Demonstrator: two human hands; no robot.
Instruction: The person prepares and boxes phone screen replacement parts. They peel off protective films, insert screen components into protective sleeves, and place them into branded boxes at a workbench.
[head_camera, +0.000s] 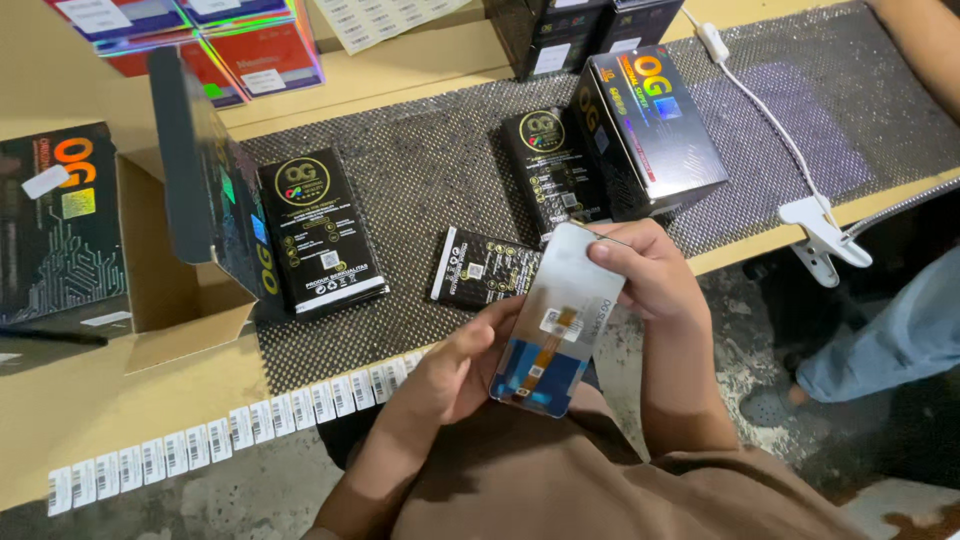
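Silvery phone screen panel (556, 318) tilted between both hands, left hand (462, 365) cupped beneath, right hand (648, 272) grip clamped on top.

Brown shirt (560, 480) (plain), bare forearms, no gloves.

phone screen panel (556, 318) | grey back up, orange flex cable | tilted, held above table edge

Grey-backed screen panel (556, 318), black boxes (320, 232)
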